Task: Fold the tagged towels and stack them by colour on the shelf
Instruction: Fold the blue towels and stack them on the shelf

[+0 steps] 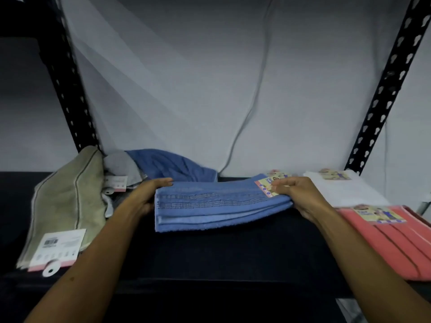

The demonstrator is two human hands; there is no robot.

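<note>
1. Here, the left hand (145,195) and right hand (299,197) grip opposite ends of the folded blue towel (217,206).
2. It lies mid-shelf (210,252), between the beige towel (67,201) and coral towel (396,241).

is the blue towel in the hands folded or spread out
Folded: the blue towel shows stacked layers along its near edge, held at each end by the left hand and right hand.

head view, forward-down, close over shelf (210,252)
</note>
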